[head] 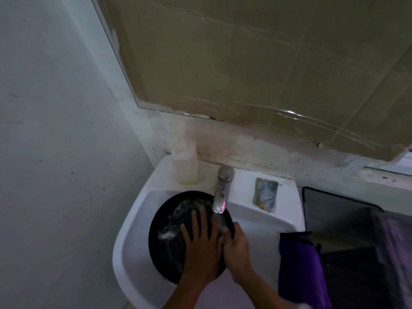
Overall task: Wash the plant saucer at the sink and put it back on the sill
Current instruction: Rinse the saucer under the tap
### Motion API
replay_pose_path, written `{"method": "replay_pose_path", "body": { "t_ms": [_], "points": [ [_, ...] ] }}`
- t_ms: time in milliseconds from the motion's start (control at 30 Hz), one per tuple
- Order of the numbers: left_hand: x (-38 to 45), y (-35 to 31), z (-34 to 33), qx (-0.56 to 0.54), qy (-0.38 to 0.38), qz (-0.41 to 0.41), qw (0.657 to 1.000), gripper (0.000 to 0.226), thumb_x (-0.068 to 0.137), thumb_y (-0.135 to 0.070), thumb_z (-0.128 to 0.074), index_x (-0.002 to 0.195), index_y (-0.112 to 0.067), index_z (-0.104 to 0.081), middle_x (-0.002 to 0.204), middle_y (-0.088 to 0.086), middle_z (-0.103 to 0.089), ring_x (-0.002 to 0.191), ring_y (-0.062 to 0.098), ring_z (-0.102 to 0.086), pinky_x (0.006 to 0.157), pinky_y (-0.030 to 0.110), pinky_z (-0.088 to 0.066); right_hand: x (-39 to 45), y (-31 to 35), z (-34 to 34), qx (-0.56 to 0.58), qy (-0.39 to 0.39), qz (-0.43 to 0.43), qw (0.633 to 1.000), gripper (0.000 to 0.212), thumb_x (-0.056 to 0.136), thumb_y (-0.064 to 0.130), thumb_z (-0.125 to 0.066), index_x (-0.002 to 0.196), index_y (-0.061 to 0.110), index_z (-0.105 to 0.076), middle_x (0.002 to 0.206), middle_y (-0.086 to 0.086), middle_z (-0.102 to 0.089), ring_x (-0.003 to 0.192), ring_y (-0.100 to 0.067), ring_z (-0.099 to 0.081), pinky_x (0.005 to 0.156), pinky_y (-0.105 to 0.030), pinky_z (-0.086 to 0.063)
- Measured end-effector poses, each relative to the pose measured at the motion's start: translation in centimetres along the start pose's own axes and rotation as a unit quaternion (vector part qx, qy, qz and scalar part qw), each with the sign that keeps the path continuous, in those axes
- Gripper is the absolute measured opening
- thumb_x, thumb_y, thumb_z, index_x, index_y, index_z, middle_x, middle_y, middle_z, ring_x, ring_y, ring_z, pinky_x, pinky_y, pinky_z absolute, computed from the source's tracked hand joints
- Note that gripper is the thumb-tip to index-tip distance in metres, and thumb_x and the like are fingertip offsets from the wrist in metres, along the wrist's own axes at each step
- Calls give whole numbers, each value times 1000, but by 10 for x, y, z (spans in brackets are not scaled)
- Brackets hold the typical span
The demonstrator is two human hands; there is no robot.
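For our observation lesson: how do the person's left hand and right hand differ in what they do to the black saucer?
The left hand lies flat, fingers spread, on the soapy inside of the saucer; the right hand curls its fingers round the saucer's right rim. The left hand sits towards the centre, the right hand at the edge. Both touch the saucer over the sink.

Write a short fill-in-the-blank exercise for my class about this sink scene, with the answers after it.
1. The round black plant saucer lies in the white ceramic ____.
2. The left hand rests flat on the saucer; the right hand grips its ____.
3. The soapy green sponge lies to the ____ of the chrome tap.

Answers: sink; rim; right
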State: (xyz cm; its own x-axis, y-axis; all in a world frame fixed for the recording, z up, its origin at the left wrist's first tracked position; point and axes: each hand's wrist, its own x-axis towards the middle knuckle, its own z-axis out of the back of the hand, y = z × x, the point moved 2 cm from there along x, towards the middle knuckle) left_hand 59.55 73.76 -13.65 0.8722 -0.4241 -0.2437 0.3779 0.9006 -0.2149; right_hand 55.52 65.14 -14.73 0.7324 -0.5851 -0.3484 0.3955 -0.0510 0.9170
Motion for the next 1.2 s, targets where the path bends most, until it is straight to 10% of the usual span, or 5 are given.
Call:
{"method": "replay_pose_path", "body": {
  "t_ms": [300, 667, 867, 1133, 1200],
  "points": [
    [9, 71, 23, 90, -5, -137, 986, 61, 95, -61, -27, 147, -31, -41, 157, 16, -27, 146, 37, -25, 115, 55, -14, -6, -4, 13, 6, -9, 17, 1000, 11, 98, 22, -52, 95, 20, -62, 87, 0, -70, 81, -14, -65, 72, -30, -53],
    [-53, 21, 4, 92, 54, -81, 991, 51, 93, -59, -28, 134, -43, -53, 139, 20, -55, 130, 46, -44, 85, 62, -51, 34, -3, 9, -3, 5, -47, 999, 14, 94, 26, -59, 86, 16, -66, 81, -4, -72, 77, -23, -68, 68, -33, -54],
    [-50, 65, 24, 121, -22, -62, 990, 51, 92, -54, -34, 131, -35, -61, 146, 20, -49, 137, 47, -36, 102, 75, -19, 58, 3, -1, 0, 63, -72, 995, 28, 93, 29, -60, 69, 14, -62, 68, -5, -63, 62, -19, -55, 63, -35, -43],
    [-72, 108, 50, -225, -133, 194, 946, 88, 92, -38, -55, 154, -32, 7, 157, 17, -29, 127, 45, -51, 91, 53, -48, 66, 19, -22, 45, 119, -72, 989, 29, 88, 18, -68, 60, 20, -65, 65, 0, -66, 67, -14, -57, 65, -30, -46],
    [-74, 105, 47, -369, -120, 241, 890, 74, 89, -46, -55, 151, -31, -17, 145, 13, -51, 116, 40, -60, 92, 50, -51, 66, 23, -27, 30, 127, -54, 990, 36, 87, 30, -70, 52, 22, -60, 55, 8, -62, 56, -7, -54, 57, -28, -46]
  ]
}}
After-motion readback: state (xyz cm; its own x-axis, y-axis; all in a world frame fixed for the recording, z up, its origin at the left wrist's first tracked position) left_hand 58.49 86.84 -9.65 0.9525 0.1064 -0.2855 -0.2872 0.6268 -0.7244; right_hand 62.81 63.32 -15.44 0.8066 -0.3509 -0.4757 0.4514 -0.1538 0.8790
